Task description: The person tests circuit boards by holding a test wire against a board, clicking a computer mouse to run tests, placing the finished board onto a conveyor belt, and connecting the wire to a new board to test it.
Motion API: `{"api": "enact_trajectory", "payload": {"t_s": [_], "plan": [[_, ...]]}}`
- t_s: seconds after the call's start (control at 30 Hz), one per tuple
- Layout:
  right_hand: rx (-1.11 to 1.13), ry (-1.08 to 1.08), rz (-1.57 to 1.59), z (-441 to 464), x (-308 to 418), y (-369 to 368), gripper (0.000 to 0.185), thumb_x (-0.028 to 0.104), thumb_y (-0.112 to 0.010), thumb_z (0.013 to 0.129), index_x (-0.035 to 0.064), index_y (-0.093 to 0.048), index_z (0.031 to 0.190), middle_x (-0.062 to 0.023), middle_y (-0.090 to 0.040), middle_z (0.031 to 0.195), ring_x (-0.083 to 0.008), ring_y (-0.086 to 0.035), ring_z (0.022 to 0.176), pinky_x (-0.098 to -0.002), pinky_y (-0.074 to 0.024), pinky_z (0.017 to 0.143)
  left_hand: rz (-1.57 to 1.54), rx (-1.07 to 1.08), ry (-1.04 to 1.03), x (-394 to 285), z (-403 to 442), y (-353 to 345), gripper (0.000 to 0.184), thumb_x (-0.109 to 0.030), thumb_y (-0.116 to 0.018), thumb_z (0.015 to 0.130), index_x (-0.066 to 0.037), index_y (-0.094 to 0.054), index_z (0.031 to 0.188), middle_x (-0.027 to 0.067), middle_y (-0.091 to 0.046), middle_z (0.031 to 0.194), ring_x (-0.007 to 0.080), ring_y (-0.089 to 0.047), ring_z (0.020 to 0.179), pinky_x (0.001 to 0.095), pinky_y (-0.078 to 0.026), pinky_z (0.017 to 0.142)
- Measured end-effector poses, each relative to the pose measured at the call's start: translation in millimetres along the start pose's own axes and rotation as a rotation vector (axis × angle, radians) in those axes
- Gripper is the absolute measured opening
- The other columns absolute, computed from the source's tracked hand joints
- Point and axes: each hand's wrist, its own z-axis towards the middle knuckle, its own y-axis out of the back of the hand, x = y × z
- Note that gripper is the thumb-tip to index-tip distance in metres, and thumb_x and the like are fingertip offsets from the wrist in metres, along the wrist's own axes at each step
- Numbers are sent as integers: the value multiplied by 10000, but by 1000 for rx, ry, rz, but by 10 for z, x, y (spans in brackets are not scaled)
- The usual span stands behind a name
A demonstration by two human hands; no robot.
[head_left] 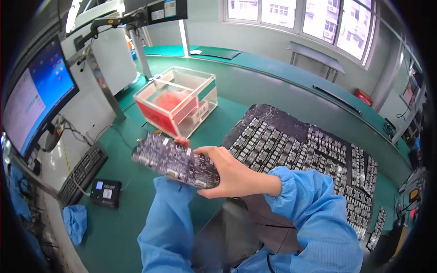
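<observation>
- Right hand (232,175): clamped on the near-right end of the circuit board (175,160), thumb and fingers at opposite edges.
- Left hand (182,142): mostly hidden behind the board, fingertips at its far edge; closure can't be told.
- Board: tilted, above green bench (111,232).
- Beyond: clear box (154,117).
- Right: dark sheet (277,113) bearing rows of small parts (280,148).
- Left: black device (105,192), keyboard (83,174).
</observation>
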Motion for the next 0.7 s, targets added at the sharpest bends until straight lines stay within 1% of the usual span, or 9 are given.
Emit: {"api": "enact_trajectory", "payload": {"t_s": [0.03, 0.1, 0.13, 0.2, 0.27, 0.33, 0.4, 0.5, 0.7], "plan": [[23, -15, -31, -11, -22, 172, 790, 281, -791, 661, 47, -408, 1310, -178, -470, 1199, -317, -457, 1129, -394, -393, 972, 358, -228, -56, 21, -243, -348, 252, -235, -444, 987, -19, -544, 1070, 93, -575, 1025, 240, -558, 953, 356, -441, 983], [-37, 78, -141, -51, -189, 519, 778, 276, -797, 651, 43, -427, 1295, -174, -472, 1201, -313, -462, 1112, -389, -397, 964, 629, -224, -219, -156, -212, -213, 243, -227, -449, 996, -46, -543, 1129, 72, -579, 1035, 210, -564, 937, 343, -454, 941], [-90, 176, -230, -74, -306, 686, 766, 270, -802, 642, 39, -446, 1280, -169, -474, 1203, -310, -466, 1095, -384, -401, 956, 699, -320, -248, -565, -264, 254, 237, -194, -496, 984, -55, -539, 1172, 51, -588, 1033, 176, -566, 936, 331, -456, 908], [-139, 109, -317, -46, -674, 1136, 753, 242, -812, 617, 47, -475, 1261, -167, -475, 1221, -313, -471, 1077, -372, -403, 956, 860, -516, -312, -833, -602, 3, 144, -169, -586, 938, -62, -555, 1029, 11, -579, 967, 129, -536, 878, 303, -444, 825], [-203, -92, -465, 22, -1238, 1567, 754, 276, -802, 612, 74, -487, 1266, -159, -499, 1218, -313, -472, 1091, -378, -399, 964, 1137, -393, -250, -1269, -926, 107, 111, -162, -589, 934, -62, -543, 949, 5, -569, 915, 109, -530, 843, 253, -425, 796], [-270, -243, -661, 84, -2161, 1941, 737, 334, -780, 620, 112, -506, 1266, -139, -535, 1182, -317, -474, 1088, -393, -393, 970, 1660, -488, -192, -1474, -1163, 15, 91, -112, -588, 926, -47, -537, 888, 6, -561, 851, 94, -538, 814, 220, -420, 765], [-263, -550, -640, 205, -2896, 2231, 734, 415, -769, 598, 184, -533, 1254, -154, -548, 1234, -345, -457, 1169, -432, -365, 1010, 1845, -464, -266, -1611, -1300, 123, 76, -44, -588, 907, -26, -540, 850, 11, -557, 805, 86, -541, 765, 210, -431, 718], [-246, -732, -671, 372, -3609, 2348, 696, 426, -783, 601, 266, -567, 1243, -125, -545, 1261, -350, -453, 1179, -439, -354, 1029, 1846, -475, -281, -1605, -1355, 170, 73, 12, -610, 869, -14, -545, 852, 23, -566, 830, 85, -556, 774, 211, -440, 705], [-145, -673, -495, 571, -4461, 2452, 705, 448, -793, 610, 310, -588, 1271, -97, -458, 1407, -355, -370, 1312, -478, -255, 1110, 1916, -472, -282, -1612, -1327, 177, 83, -18, -643, 858, -23, -566, 888, 4, -571, 781, 83, -555, 723, 213, -445, 674]]}}
